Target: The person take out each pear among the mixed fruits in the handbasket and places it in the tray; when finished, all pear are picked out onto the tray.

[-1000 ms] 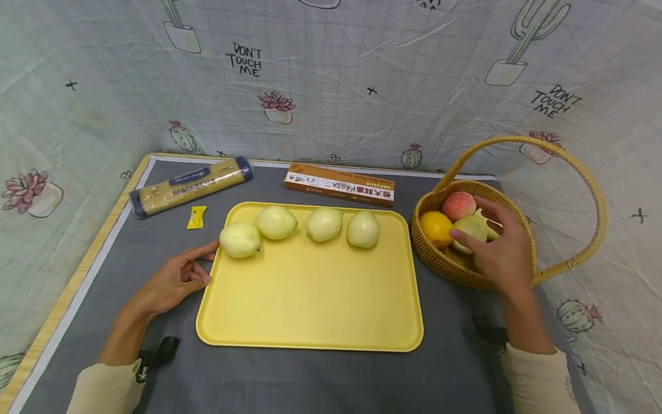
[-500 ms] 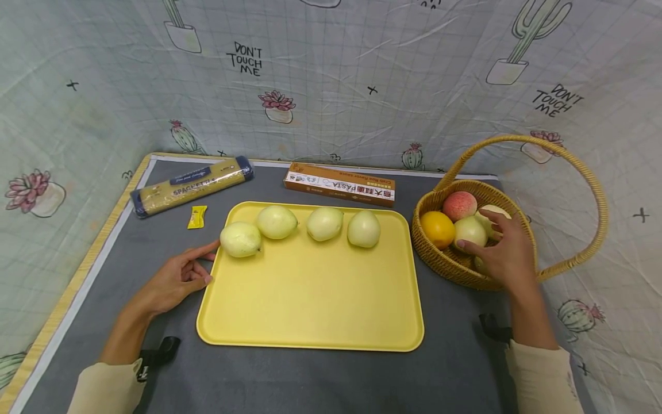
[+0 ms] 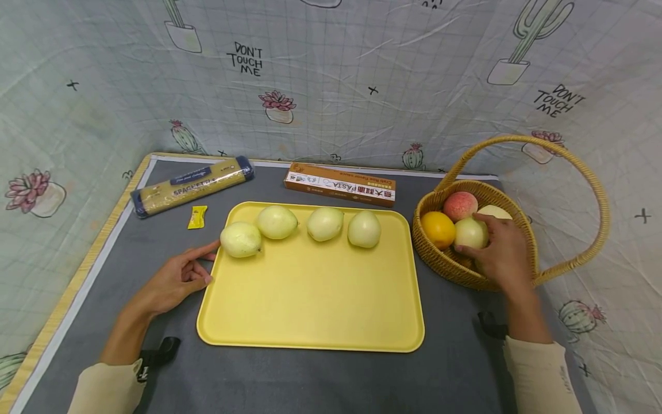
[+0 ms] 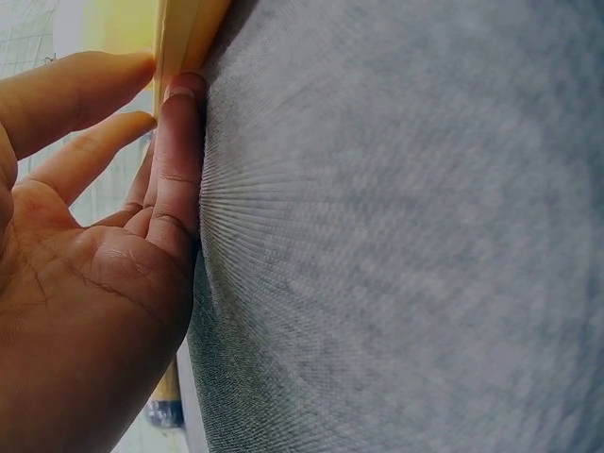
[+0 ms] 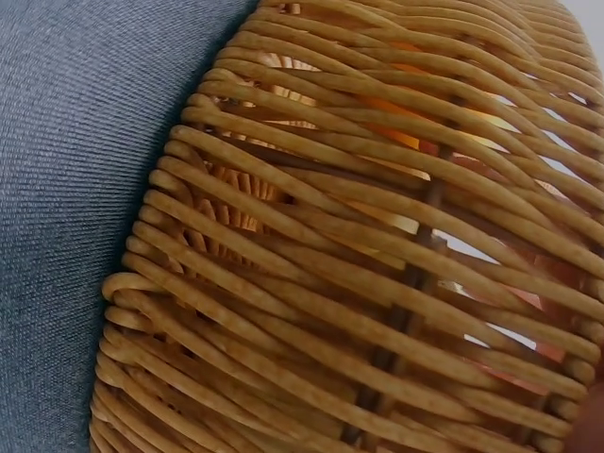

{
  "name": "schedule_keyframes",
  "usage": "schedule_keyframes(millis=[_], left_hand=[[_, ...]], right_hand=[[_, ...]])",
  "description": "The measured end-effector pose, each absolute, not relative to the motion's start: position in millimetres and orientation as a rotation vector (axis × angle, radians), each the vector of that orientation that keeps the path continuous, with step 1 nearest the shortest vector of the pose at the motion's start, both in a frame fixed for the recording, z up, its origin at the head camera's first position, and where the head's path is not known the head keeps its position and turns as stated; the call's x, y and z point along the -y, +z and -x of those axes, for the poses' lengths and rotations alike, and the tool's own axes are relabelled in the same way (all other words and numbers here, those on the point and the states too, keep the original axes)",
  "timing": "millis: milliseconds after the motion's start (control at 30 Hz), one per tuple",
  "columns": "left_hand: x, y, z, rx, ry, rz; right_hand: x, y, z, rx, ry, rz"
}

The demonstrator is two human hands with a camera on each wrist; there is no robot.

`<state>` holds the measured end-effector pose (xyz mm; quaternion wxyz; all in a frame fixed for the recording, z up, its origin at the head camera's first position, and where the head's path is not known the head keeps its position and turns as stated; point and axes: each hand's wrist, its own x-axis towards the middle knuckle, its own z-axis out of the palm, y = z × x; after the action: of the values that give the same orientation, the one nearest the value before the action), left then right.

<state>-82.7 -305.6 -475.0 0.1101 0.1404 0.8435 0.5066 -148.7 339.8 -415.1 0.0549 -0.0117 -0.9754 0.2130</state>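
The left hand (image 3: 176,282) comes in from seven o'clock and meets the tray (image 3: 310,305) at its nine o'clock edge, thumb and index extended and apart, fingertips touching the rim without wrapping round it. The right hand (image 3: 507,253) reaches into the basket (image 3: 450,273) from its five o'clock side, fingers bent, thumb and index set around the green fruit (image 3: 471,232) near the middle; this is a part-spread pinch, with the remaining fingertips hidden. The spaghetti pack (image 3: 192,187), a long shiny bag with dark blue ends, lies toward ten o'clock of the tray, with a small crinkled yellow wrapper (image 3: 197,217) just below it. The tray is smooth, yellow and round-cornered, and bears four pale fruits (image 3: 277,222), plump and waxy, from ten to one o'clock. A flat brown pasta box (image 3: 339,185) lies beyond its twelve o'clock edge. The basket, woven of tan strands beneath a tall arched handle (image 3: 595,190), stands between two and three o'clock of the tray; inside, an orange (image 3: 437,230) sits at nine, a fuzzy-looking red peach (image 3: 460,205) at eleven and a cream fruit (image 3: 495,213) at one. Grey ribbed cloth (image 3: 341,376) covers the wood-edged table, and a creased, cactus-printed curtain (image 3: 331,75) surrounds its left, far and right sides.
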Motion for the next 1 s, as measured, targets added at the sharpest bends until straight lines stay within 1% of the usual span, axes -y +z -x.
schedule_keyframes(millis=[600, 1000], left_hand=[[305, -477, 83, -2.482, 1.496, -0.422], [307, -480, 83, -2.478, 1.519, -0.476]], right_hand=[[-339, -414, 148, 2.949, 0.643, 0.061], [-337, -394, 140, 2.859, 0.746, 0.16]])
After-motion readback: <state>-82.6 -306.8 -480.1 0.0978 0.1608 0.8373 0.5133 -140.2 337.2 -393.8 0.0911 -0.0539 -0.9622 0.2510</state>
